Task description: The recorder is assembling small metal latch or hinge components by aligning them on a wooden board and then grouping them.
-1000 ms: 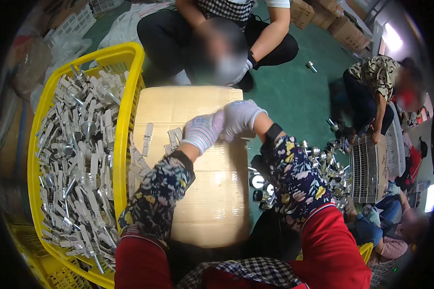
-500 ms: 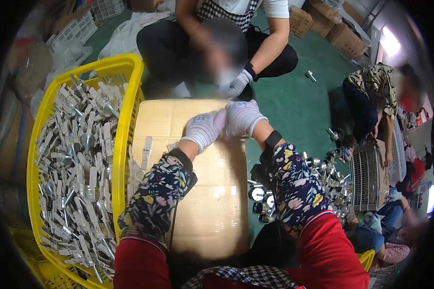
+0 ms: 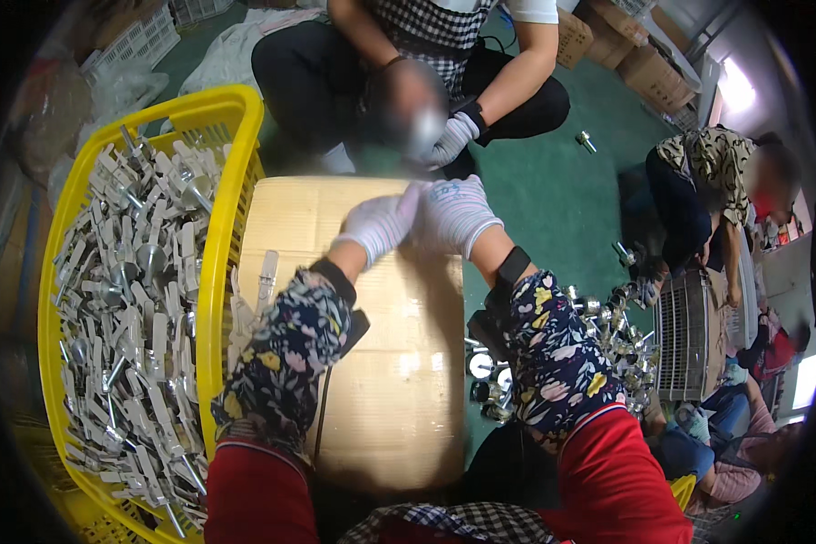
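Note:
In striped knit gloves, my left hand (image 3: 375, 225) and my right hand (image 3: 458, 214) meet over the far end of a cardboard sheet (image 3: 390, 381). Both sets of fingers are curled inward and press together; whatever lies between them is hidden, and the left glove is slightly smeared. Beside my left forearm, a few grey flat-handled parts (image 3: 267, 276) lie on the cardboard's left edge. A yellow basket (image 3: 210, 335) to the left is heaped with metal parts with grey handles (image 3: 150, 263).
Opposite sits a co-worker (image 3: 508, 63) in a checked apron, gloved hand close to mine. Round metal fittings (image 3: 607, 317) are heaped on the green floor (image 3: 553, 204) at right, with a loose bolt-like piece (image 3: 586, 141) farther off. More people work beside a grey crate (image 3: 684, 335).
My left hand has shifted slightly left, and my right hand has turned a little, its back showing more. The basket and cardboard sit slightly farther left in view. The co-worker's hand has risen.

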`<action>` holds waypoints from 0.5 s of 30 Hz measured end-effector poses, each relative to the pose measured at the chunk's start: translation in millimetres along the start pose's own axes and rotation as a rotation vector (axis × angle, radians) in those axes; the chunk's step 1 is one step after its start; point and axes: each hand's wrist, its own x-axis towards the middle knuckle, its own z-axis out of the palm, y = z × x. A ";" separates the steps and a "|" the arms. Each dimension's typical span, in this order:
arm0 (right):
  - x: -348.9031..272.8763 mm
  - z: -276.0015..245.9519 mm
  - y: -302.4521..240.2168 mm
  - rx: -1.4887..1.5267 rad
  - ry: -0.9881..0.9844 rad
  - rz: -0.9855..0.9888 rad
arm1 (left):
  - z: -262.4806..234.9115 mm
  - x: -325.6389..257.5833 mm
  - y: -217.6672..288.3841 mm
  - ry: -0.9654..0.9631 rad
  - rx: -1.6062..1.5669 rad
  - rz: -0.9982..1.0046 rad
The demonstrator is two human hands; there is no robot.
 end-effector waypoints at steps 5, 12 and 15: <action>-7.7 -15.6 1.7 0.033 -0.144 -0.007 | -17.5 -13.5 14.8 -0.041 0.285 0.115; -0.7 -17.8 5.7 0.124 -0.221 0.020 | -8.8 -2.1 9.8 0.007 0.075 -0.044; -2.3 -19.3 1.5 0.088 -0.240 0.025 | -9.6 1.2 3.4 -0.051 0.061 -0.049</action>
